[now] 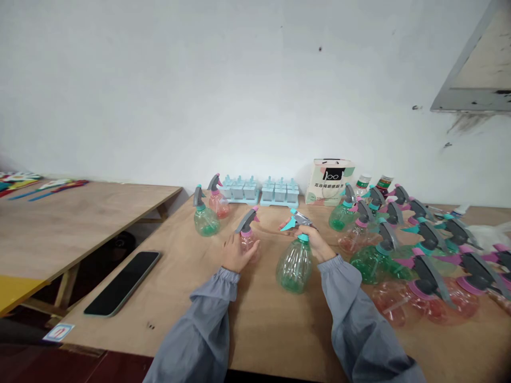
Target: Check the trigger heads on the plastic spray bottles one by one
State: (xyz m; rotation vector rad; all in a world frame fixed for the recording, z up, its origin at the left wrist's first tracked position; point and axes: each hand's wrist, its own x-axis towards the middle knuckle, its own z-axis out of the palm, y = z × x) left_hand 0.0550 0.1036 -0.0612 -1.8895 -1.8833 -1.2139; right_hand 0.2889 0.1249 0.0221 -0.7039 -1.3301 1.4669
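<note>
Near the middle of the wooden table (255, 319), my left hand (236, 252) is wrapped round the body of a pink spray bottle (248, 240), which stands upright with its grey and pink head showing above the fingers. My right hand (313, 239) grips a green spray bottle (294, 266) at its neck, just under the grey and turquoise spray head. The two bottles are apart. Behind my left hand stand another green spray bottle (206, 219) and another pink one (219, 202).
Several green and pink spray bottles (375, 263) crowd the right side. Pale blue moulds (279, 192) and a printed box (329, 183) line the wall. A black phone (123, 284) lies at left, near the table edge; a second table (91, 213) stands beyond a gap.
</note>
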